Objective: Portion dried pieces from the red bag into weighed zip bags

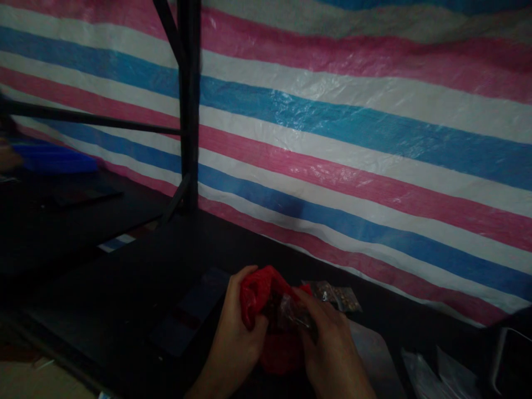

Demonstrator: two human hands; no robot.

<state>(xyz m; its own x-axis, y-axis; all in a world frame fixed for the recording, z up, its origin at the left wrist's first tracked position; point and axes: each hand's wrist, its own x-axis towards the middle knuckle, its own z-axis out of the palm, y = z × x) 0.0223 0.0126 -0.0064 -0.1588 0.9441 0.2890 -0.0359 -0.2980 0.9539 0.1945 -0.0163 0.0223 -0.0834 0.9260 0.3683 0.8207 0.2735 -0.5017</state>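
Note:
My left hand (236, 327) grips the edge of a red bag (258, 291), fingers curled round its rim. My right hand (328, 343) is closed on a small clear plastic packet (291, 316) with dark contents, held at the mouth of the red bag. Both hands hover low over a dark table (124, 288). Just behind the right hand lies another clear packet (338, 296) with brownish contents on the table.
A striped pink, white and blue tarp (353, 138) hangs behind the table. A black metal post (189, 105) with a crossbar stands at left. A blue object (54, 160) lies far left. Clear plastic bags (436, 374) sit at lower right.

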